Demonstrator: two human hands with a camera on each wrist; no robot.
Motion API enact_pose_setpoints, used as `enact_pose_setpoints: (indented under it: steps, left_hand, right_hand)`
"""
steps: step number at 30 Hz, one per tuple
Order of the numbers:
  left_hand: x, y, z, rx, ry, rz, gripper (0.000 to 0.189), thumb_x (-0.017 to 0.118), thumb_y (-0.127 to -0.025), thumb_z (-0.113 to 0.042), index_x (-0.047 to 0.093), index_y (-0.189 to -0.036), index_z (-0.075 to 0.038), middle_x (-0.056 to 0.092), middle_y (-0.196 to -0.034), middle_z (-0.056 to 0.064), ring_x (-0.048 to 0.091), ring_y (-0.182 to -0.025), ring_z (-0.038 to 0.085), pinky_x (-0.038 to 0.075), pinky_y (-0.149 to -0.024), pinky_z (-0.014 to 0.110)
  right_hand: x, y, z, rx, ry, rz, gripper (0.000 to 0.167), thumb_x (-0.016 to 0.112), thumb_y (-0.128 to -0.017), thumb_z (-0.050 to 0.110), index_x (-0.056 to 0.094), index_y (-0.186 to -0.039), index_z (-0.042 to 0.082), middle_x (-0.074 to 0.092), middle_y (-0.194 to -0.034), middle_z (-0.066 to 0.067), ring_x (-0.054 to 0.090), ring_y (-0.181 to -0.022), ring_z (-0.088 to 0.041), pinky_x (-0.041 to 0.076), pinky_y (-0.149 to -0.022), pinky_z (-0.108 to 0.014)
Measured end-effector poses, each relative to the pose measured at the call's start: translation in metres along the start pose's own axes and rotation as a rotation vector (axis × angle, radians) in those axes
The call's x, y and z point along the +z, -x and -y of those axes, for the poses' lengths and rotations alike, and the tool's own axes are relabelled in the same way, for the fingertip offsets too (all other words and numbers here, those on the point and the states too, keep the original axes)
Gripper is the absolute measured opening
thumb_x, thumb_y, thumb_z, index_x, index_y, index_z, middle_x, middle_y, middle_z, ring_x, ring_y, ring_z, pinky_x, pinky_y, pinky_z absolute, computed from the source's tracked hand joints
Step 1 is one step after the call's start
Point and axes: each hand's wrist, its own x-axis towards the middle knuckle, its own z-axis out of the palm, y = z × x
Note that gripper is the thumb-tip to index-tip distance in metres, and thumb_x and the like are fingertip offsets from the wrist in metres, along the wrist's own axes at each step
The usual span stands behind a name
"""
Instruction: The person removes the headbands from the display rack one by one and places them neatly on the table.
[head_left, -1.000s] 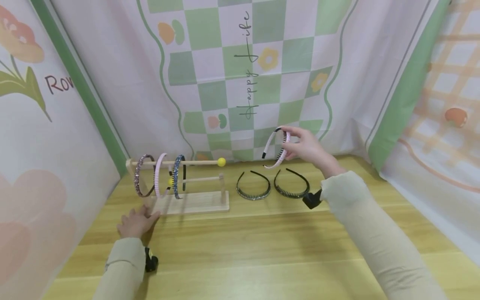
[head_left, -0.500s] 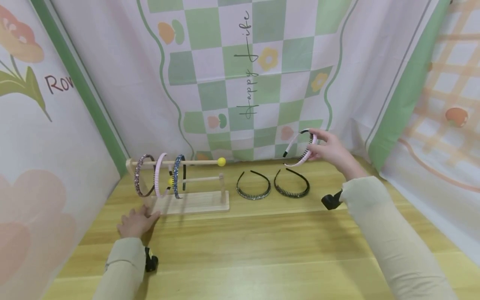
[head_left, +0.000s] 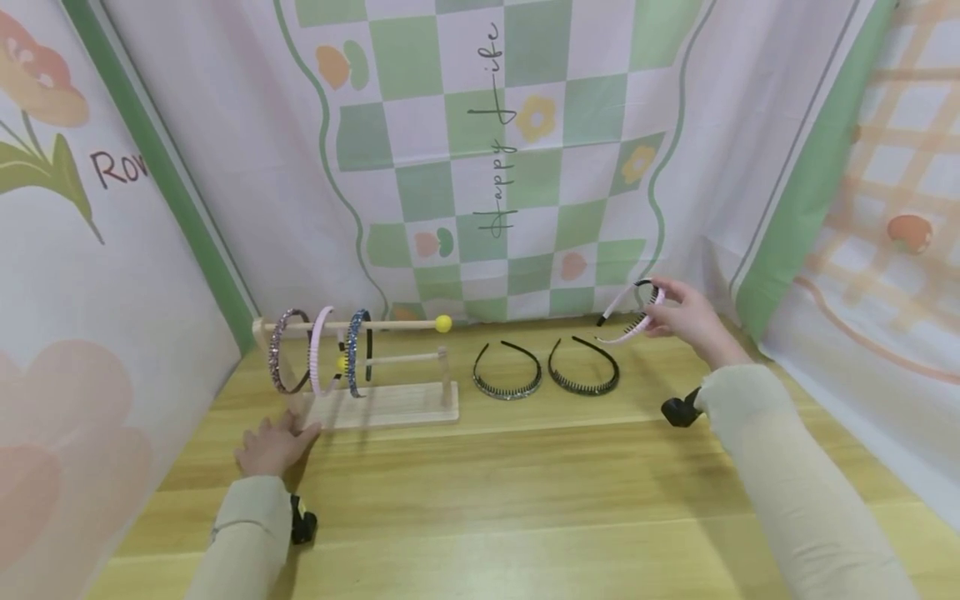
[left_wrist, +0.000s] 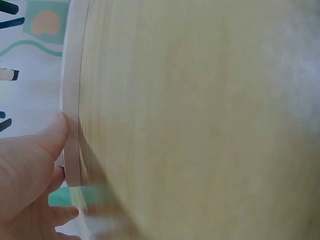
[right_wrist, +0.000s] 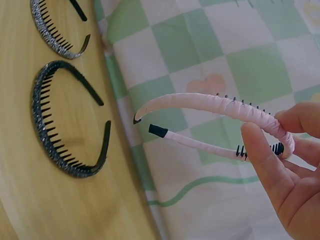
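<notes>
Light wood-grain bench (head_left: 480,500), back edge at the patterned curtain (head_left: 480,167). Pale wooden two-rod rack (head_left: 393,407) at left; left hand (head_left: 268,450) fingers spread, thumb touching base corner. Right hand (head_left: 688,318) pinches the pale-pink fabric toothed headband (right_wrist: 200,101) near the back edge, right of two glittery black toothed headbands (head_left: 583,389); narrow gap between those and rack.

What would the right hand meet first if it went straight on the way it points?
The right hand, led by the pink headband it holds, would probably meet the checked curtain behind the table first, though the depth between them is unclear.
</notes>
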Motion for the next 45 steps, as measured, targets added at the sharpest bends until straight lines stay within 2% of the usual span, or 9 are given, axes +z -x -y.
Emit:
enact_pose_setpoints:
  steps: [7, 15, 18, 21, 24, 26, 31, 38, 45]
  left_hand:
    - [0.002, -0.002, 0.0, 0.011, -0.005, -0.005, 0.082, 0.036, -0.089, -0.064, 0.022, -0.143, -0.004, 0.012, -0.139, 0.039, 0.014, -0.119, 0.063, 0.017, -0.091, 0.071]
    - [0.003, -0.005, 0.002, 0.012, 0.008, 0.008, 0.084, 0.035, -0.088, -0.066, 0.022, -0.144, -0.004, 0.01, -0.14, 0.039, 0.012, -0.119, 0.063, 0.015, -0.092, 0.071]
    - [0.002, -0.005, 0.001, 0.012, 0.009, 0.007, 0.084, 0.035, -0.087, -0.066, 0.021, -0.144, -0.005, 0.01, -0.14, 0.039, 0.012, -0.119, 0.063, 0.015, -0.092, 0.071]
    - [0.002, -0.003, 0.001, 0.012, 0.008, 0.003, 0.083, 0.035, -0.088, -0.065, 0.021, -0.144, -0.005, 0.011, -0.14, 0.039, 0.013, -0.119, 0.063, 0.016, -0.092, 0.071]
    - [0.002, -0.002, 0.0, 0.011, 0.008, 0.002, 0.083, 0.035, -0.088, -0.065, 0.021, -0.144, -0.006, 0.012, -0.139, 0.039, 0.014, -0.118, 0.063, 0.017, -0.091, 0.071]
    - [0.002, -0.002, 0.0, 0.011, 0.009, 0.0, 0.083, 0.035, -0.088, -0.065, 0.021, -0.144, -0.005, 0.012, -0.139, 0.039, 0.015, -0.118, 0.063, 0.018, -0.091, 0.071]
    - [0.002, -0.002, 0.0, 0.009, 0.011, 0.003, 0.082, 0.036, -0.088, -0.064, 0.021, -0.144, -0.005, 0.012, -0.139, 0.039, 0.014, -0.118, 0.063, 0.017, -0.091, 0.071]
    - [0.002, -0.003, 0.002, 0.013, 0.019, 0.005, 0.083, 0.036, -0.088, -0.064, 0.02, -0.144, -0.005, 0.01, -0.14, 0.039, 0.012, -0.119, 0.063, 0.016, -0.092, 0.071]
    - [0.003, -0.004, 0.004, 0.013, 0.021, 0.007, 0.084, 0.036, -0.088, -0.065, 0.021, -0.144, -0.004, 0.01, -0.14, 0.039, 0.011, -0.119, 0.064, 0.015, -0.092, 0.071]
  right_hand:
    - [-0.007, 0.0, -0.024, 0.015, -0.007, -0.038, 0.067, 0.048, -0.091, -0.003, 0.008, -0.145, -0.002, 0.031, -0.13, -0.037, 0.062, -0.073, -0.01, 0.052, -0.076, -0.031]
    - [-0.013, 0.002, -0.052, 0.049, -0.06, -0.057, 0.068, 0.045, -0.089, -0.008, 0.005, -0.145, -0.003, 0.016, -0.14, -0.038, 0.062, -0.07, -0.01, 0.053, -0.073, -0.029]
    - [-0.014, 0.006, -0.062, 0.058, -0.066, -0.065, 0.067, 0.043, -0.088, -0.009, 0.006, -0.144, -0.004, 0.017, -0.137, -0.04, 0.062, -0.069, -0.01, 0.053, -0.073, -0.03]
    - [-0.015, 0.008, -0.072, 0.066, -0.067, -0.078, 0.065, 0.044, -0.088, -0.009, 0.009, -0.143, -0.007, 0.03, -0.121, -0.038, 0.062, -0.067, -0.009, 0.053, -0.072, -0.029]
    - [-0.017, 0.01, -0.081, 0.078, -0.052, -0.078, 0.061, 0.044, -0.089, -0.01, 0.012, -0.141, -0.011, 0.036, -0.103, -0.026, 0.062, -0.065, -0.009, 0.053, -0.071, -0.029]
    - [-0.017, 0.011, -0.086, 0.09, -0.045, -0.069, 0.058, 0.044, -0.089, -0.011, 0.014, -0.138, -0.015, 0.038, -0.097, -0.023, 0.062, -0.064, -0.009, 0.053, -0.07, -0.028]
    - [-0.021, 0.016, -0.099, 0.127, 0.018, -0.026, 0.046, 0.044, -0.092, -0.007, 0.025, -0.131, -0.021, 0.051, -0.096, -0.031, 0.064, -0.066, -0.014, 0.054, -0.069, -0.031]
    - [-0.023, 0.022, -0.114, 0.177, 0.166, 0.072, 0.033, 0.047, -0.094, 0.003, 0.043, -0.114, -0.022, 0.063, -0.077, -0.014, 0.064, -0.063, -0.022, 0.054, -0.06, -0.034]
    - [-0.017, 0.027, -0.121, 0.243, 0.139, 0.131, 0.029, 0.048, -0.093, 0.003, 0.044, -0.108, -0.022, 0.061, -0.072, -0.011, 0.062, -0.059, -0.019, 0.054, -0.056, -0.031]
